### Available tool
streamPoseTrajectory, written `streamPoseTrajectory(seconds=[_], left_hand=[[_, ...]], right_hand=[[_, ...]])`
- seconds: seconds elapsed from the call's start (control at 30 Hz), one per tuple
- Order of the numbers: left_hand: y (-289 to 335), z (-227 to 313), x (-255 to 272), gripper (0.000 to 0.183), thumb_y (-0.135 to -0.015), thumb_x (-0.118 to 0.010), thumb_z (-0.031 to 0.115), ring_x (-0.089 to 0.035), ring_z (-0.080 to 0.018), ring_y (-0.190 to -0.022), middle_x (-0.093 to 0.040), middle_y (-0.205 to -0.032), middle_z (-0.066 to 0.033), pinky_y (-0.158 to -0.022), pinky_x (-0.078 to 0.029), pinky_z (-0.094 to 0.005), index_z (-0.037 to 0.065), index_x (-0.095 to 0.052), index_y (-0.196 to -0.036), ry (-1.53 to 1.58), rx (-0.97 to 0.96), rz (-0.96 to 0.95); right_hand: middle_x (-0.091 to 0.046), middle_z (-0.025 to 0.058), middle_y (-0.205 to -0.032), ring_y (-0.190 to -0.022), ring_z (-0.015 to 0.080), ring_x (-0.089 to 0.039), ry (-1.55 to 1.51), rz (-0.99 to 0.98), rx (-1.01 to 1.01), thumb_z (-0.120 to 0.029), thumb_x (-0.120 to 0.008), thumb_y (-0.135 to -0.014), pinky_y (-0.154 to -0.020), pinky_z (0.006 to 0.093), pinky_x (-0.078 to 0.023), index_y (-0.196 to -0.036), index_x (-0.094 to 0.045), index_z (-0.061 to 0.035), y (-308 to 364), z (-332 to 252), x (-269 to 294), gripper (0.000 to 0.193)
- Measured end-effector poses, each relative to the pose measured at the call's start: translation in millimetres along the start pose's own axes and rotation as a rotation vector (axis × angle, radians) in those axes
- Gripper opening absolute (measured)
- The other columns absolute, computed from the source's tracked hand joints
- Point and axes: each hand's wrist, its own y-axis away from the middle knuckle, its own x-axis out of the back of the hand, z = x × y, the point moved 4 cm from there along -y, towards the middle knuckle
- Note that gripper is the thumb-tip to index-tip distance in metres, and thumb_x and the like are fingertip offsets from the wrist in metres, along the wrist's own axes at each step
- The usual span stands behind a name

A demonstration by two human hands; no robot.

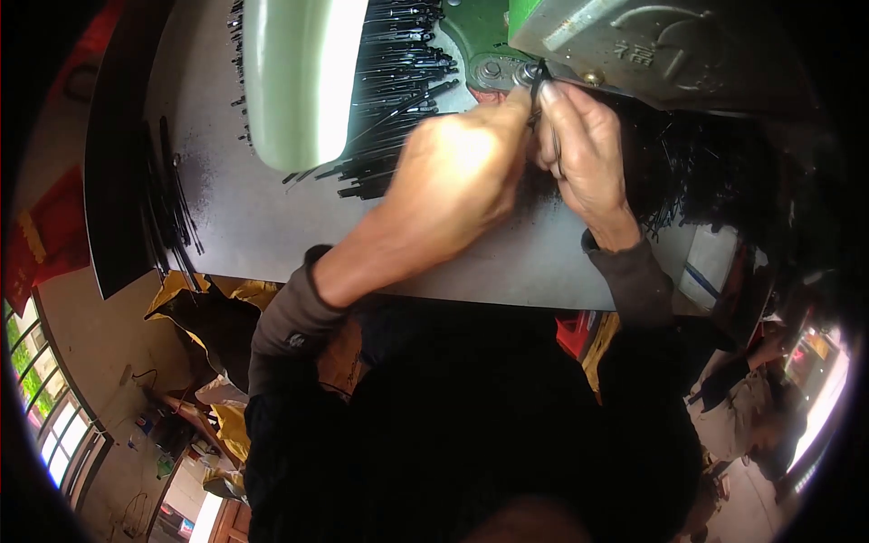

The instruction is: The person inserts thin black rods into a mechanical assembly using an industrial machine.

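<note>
My left hand (462,163) is closed, its fingertips pinched against a thin black strip (541,74) at the front of a green machine (480,36). Right beside it, my right hand (584,140) grips the same strip between thumb and fingers. The strip's upper end stands close to two bolts on the machine's metal plate (491,70). Some fingertips of both hands are hidden behind one another, so the strip's lower part shows only in pieces. Left of my hands, many similar black strips (398,90) lie spread in a dense row on the table.
A bright white lamp (303,81) hangs over the grey table (244,226), covering part of the strips. More strips (167,208) lie at the left edge. A dark heap of small pieces (697,167) sits at right, near a white box (709,262). A metal cover (643,50) overhangs my right hand.
</note>
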Motion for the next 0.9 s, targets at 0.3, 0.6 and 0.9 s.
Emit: streamPoseTrajectory(seconds=[0.3,0.6,0.9], left_hand=[[11.0,-60.9,21.4,0.008,-0.074,-0.069,0.009,-0.051,-0.0272,-0.075,-0.055,-0.075,-0.008,-0.066,-0.042,-0.035,0.005,-0.065,-0.08,-0.428,0.091,0.081],[6.1,-49.8,21.5,0.03,-0.076,-0.062,-0.006,-0.051,-0.0219,-0.055,-0.051,-0.064,-0.0061,-0.05,-0.042,-0.0311,0.006,-0.063,-0.103,-0.34,-0.247,0.137],[-2.7,-36.3,7.2,0.023,-0.081,-0.059,-0.001,-0.061,-0.0218,-0.061,-0.063,-0.079,-0.0128,-0.06,-0.048,-0.0271,0.002,-0.065,-0.103,-0.119,0.137,0.161]], right_hand=[[-0.058,0.0022,-0.07,-0.056,0.005,-0.053,0.094,-0.387,0.004,0.002,-0.054,-0.085,-0.049,0.0186,-0.041,-0.095,-0.062,0.0018,27.9,5.1,-24.4,0.013],[-0.056,0.0047,-0.07,-0.064,0.0186,-0.058,0.969,-0.428,0.61,0.006,-0.062,-0.067,-0.055,0.0282,-0.046,-0.078,-0.061,-0.0021,79.7,-8.9,11.6,0.014],[-0.058,0.0021,-0.065,-0.052,0.0073,-0.056,0.317,-0.005,0.102,0.002,-0.059,-0.081,-0.045,0.0211,-0.042,-0.088,-0.058,0.0015,41.4,9.6,-1.1,0.006]])
